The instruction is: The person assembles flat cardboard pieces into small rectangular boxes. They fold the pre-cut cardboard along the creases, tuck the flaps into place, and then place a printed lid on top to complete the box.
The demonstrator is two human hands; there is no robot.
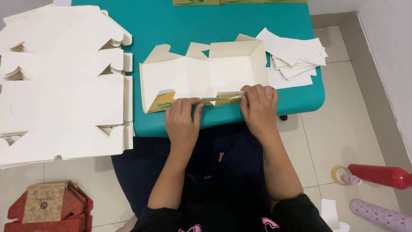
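Observation:
A cream cardboard box blank (201,75) lies half folded on the teal table (189,21), with its far and right walls raised and its yellow-green printed side showing at the near flaps. My left hand (182,120) pinches the near flap at the table's front edge. My right hand (259,107) grips the same near flap further right, with fingers curled over its top edge. Both hands press the flap upward along the fold.
A tall stack of flat cream box blanks (64,81) fills the left. A pile of white paper sheets (296,56) lies right of the box. On the tiled floor are a red bottle (380,175), a tape roll (339,174), a pink patterned tube (380,215) and red-brown cardboard boxes (47,208).

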